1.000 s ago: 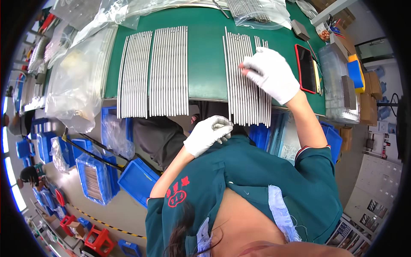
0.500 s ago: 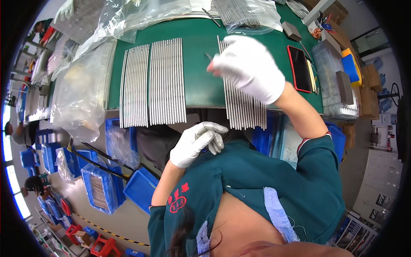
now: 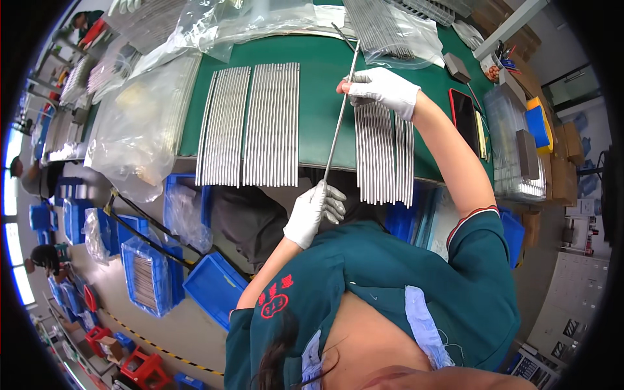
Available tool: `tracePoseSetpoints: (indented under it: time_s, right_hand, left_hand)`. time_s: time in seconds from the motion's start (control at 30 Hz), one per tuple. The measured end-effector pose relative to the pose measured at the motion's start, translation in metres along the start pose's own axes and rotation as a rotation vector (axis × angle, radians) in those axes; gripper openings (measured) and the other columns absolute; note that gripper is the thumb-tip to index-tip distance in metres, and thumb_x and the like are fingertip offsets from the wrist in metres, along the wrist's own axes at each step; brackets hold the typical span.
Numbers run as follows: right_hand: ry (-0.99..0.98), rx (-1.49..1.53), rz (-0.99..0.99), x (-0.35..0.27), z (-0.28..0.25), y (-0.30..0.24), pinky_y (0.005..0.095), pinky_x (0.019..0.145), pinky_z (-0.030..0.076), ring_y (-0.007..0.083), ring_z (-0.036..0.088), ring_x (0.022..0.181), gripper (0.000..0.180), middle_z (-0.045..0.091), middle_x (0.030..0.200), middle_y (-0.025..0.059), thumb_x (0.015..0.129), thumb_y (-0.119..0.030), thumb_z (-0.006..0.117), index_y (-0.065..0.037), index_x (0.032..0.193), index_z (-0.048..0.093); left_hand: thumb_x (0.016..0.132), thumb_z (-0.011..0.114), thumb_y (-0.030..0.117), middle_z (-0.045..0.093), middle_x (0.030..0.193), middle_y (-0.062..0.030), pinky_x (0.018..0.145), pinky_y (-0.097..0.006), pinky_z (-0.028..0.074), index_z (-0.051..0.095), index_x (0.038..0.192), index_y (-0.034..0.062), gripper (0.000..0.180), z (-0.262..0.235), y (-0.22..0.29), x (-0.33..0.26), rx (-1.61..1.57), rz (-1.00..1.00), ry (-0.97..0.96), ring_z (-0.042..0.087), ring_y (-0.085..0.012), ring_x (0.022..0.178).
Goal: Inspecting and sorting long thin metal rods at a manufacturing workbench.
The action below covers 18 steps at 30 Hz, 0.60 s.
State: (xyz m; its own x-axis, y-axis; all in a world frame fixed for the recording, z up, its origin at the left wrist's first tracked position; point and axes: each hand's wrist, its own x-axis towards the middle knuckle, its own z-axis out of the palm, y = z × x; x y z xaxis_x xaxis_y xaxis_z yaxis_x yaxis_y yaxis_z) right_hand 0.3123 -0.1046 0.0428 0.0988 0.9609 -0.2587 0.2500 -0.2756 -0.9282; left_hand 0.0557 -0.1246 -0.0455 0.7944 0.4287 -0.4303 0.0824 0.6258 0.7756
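Both gloved hands — left hand (image 3: 313,213), right hand (image 3: 382,91) — seemingly pinch one metal rod (image 3: 340,117).

Green-topped workbench (image 3: 325,84); beige floor (image 3: 188,325) with striped hazard tape (image 3: 140,338); blue bins (image 3: 214,286) stacked below; bright windows (image 3: 12,240) glowing far left; red crates (image 3: 146,370) beyond.

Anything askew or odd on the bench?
One metal rod is lifted off the green mat, held slanted between the left hand and right hand. The rod rows lie tidy; nothing spilled.
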Motion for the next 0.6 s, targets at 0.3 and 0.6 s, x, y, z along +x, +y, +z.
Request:
tracePoseSetpoints:
  time_s: [0.3,0.6]
  right_hand:
    - [0.110,-0.806,0.120,0.025,0.010,-0.003,0.0277,0.067,0.044,0.0160,0.055,0.072,0.035,0.060,0.076,0.0067,0.078,-0.034,0.059,-0.004,0.096,0.062]
    - [0.003,-1.356,-0.130,-0.005,0.035,-0.005,0.0348,0.068,0.049,0.0255,0.062,0.077,0.020,0.063,0.078,0.0118,0.077,-0.028,0.057,-0.014,0.086,0.067]
  left_hand:
    - [0.090,0.042,0.039,0.058,0.062,-0.0070,0.050,-0.022,0.045,0.058,0.084,-0.0016,0.044,-0.004,-0.002,0.007,0.294,-0.018,-0.004,0.056,-0.0110,0.055]
    - [0.090,0.046,0.027,0.060,0.080,-0.0067,0.062,-0.022,0.046,0.050,0.113,0.0021,0.035,0.000,0.001,0.010,0.241,0.030,-0.132,0.056,-0.0102,0.067]
